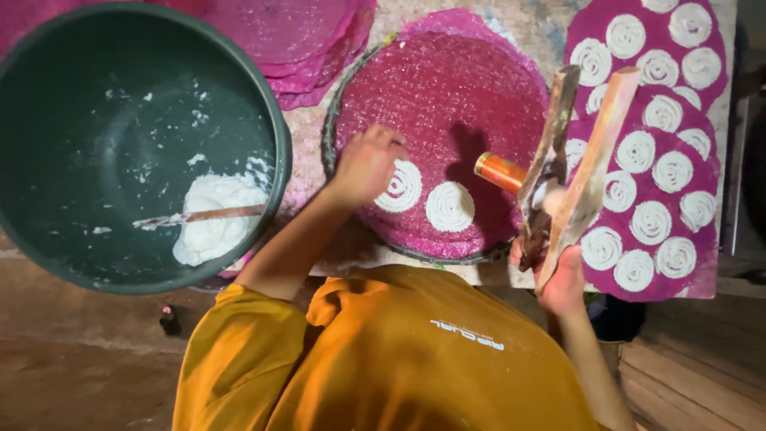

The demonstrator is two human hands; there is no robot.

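Right hand [562, 279] gripping wooden press [576, 172]

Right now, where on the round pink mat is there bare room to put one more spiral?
The round mat is bare across its far and middle part, beyond the two white spirals. Its near edge is crowded: the left hand touches one spiral, and the right hand holds the wooden press there. The side mat is full.

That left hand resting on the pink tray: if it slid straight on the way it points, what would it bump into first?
Probably the white spiral of dough right beside the left hand on the round pink tray; its fingers already seem to touch the coil's edge, though depth is hard to judge.
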